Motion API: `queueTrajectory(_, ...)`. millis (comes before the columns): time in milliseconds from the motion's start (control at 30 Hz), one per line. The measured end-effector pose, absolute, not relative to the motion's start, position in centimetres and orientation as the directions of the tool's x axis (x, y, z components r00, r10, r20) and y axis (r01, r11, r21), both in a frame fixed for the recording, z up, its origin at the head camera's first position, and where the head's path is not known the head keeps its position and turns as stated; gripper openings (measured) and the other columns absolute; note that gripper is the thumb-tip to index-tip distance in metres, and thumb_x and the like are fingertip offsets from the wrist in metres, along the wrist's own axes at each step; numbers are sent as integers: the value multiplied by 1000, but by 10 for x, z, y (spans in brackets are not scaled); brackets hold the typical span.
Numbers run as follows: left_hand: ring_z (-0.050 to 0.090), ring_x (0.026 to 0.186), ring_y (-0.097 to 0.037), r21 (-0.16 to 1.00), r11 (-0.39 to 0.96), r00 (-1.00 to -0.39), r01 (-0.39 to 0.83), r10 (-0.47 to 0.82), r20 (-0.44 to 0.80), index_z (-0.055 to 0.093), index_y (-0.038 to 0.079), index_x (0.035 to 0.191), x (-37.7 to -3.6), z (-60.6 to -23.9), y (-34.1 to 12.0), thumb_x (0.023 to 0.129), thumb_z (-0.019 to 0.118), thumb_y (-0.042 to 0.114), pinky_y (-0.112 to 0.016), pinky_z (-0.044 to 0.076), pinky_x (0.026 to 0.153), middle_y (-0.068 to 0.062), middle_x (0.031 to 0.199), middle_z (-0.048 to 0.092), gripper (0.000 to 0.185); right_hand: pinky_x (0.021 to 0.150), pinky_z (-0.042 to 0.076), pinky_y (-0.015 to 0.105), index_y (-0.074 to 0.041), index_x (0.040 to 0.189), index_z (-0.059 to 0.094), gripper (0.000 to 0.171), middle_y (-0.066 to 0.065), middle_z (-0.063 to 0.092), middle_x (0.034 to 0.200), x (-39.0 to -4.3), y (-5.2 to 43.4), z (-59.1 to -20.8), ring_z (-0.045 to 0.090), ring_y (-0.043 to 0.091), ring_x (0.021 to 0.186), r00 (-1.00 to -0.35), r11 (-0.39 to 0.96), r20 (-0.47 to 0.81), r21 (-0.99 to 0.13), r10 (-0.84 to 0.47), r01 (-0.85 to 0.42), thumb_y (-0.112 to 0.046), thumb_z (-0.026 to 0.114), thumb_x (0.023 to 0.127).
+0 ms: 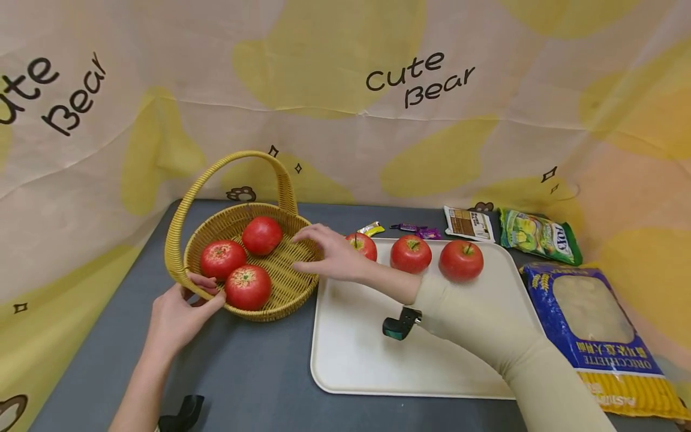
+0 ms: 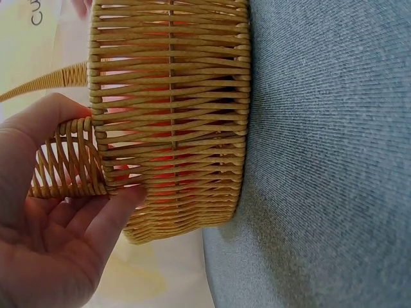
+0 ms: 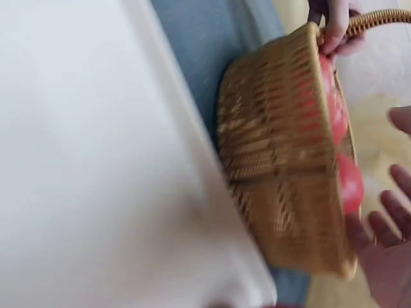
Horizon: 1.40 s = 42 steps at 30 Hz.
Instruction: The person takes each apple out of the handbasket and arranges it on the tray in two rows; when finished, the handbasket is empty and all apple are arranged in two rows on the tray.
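Observation:
A wicker basket (image 1: 291,282) with a tall handle holds three red fruits (image 1: 248,287) on the grey table. My left hand (image 1: 207,291) grips its near-left rim where the handle joins; in the left wrist view the left hand (image 2: 96,157) has its thumb and fingers curled round that handle base, beside the basket wall (image 2: 170,115). My right hand (image 1: 318,252) hovers over the basket's right rim with fingers spread, holding nothing. The right wrist view is blurred and shows the basket (image 3: 282,173), a red fruit (image 3: 350,183) and my right fingers (image 3: 392,237).
A white tray (image 1: 367,360) lies right of the basket with three red apples (image 1: 411,253) in a row along its far edge; the leftmost is partly hidden by my right hand. Snack packets (image 1: 540,237), wrapped sweets (image 1: 415,229) and a pasta bag (image 1: 594,324) lie to the right. A printed cloth backs the table.

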<state>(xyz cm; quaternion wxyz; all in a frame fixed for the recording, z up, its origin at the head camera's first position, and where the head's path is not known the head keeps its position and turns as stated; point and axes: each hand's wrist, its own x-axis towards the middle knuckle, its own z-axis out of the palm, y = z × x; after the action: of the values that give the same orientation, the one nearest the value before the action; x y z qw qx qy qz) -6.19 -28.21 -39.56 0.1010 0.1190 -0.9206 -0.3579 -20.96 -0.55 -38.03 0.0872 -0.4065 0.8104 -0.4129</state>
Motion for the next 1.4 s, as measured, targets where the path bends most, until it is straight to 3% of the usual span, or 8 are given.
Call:
queueTrajectory(233, 59, 94, -23, 691, 707, -952, -148, -291, 93, 60, 10, 105, -62, -395, -282, 84, 75, 31, -3, 41, 68, -8, 97, 67, 33, 100, 41, 25, -9, 137, 50, 68, 6, 53, 135, -208, -71, -375, 47, 16, 124, -495, 433, -98, -647, -864, -628, -40, 75, 81)
queueTrajectory(467, 58, 93, -22, 690, 707, -953, -156, -290, 82, 59, 10, 105, -61, -394, -282, 84, 75, 30, -5, 42, 68, -8, 97, 66, 34, 94, 42, 20, -6, 141, 44, 81, 2, 53, 129, -204, -105, -371, 47, 11, 115, -440, 495, -252, -602, -862, -626, -44, 78, 77)
queueTrajectory(700, 58, 94, -24, 694, 702, -954, -160, -291, 75, 58, 9, 106, -62, -393, -282, 83, 76, 28, -6, 43, 68, -8, 98, 66, 35, 85, 45, 20, -8, 137, 44, 80, -1, 55, 118, -196, -116, -379, 51, 10, 105, -496, 581, -317, -567, -808, -584, -43, 80, 74)
queueTrajectory(900, 59, 95, -25, 696, 701, -954, -158, -291, 76, 58, 9, 106, -62, -394, -283, 83, 76, 28, -6, 42, 69, -8, 97, 66, 34, 79, 45, 16, -10, 128, 48, 75, -4, 58, 111, -197, -112, -390, 53, 8, 98, -544, 548, -193, -557, -816, -624, -46, 81, 71)
queueTrajectory(1067, 59, 96, -26, 700, 696, -955, -157, -288, 73, 58, 8, 107, -62, -393, -281, 83, 76, 26, -5, 42, 69, -10, 101, 66, 34, 80, 47, 20, -13, 130, 47, 78, -3, 58, 115, -199, -89, -386, 52, 10, 104, -603, 523, -71, -584, -795, -621, -52, 79, 70)
queueTrajectory(1200, 58, 95, -21, 700, 698, -953, -152, -292, 84, 59, 9, 106, -63, -394, -280, 83, 76, 26, -4, 42, 69, -8, 99, 67, 33, 80, 50, 26, -19, 134, 45, 81, -4, 56, 119, -196, -63, -376, 50, 11, 106, -696, 539, -29, -655, -718, -529, -58, 76, 70)
queueTrajectory(1400, 54, 85, 1, 691, 708, -946, -147, -305, 112, 62, 11, 103, -63, -396, -281, 84, 75, 29, -2, 42, 69, -5, 96, 68, 29, 78, 53, 31, -23, 137, 41, 82, -3, 54, 124, -189, -14, -367, 52, 15, 111, -780, 486, -58, -810, -624, -328, -50, 80, 70)
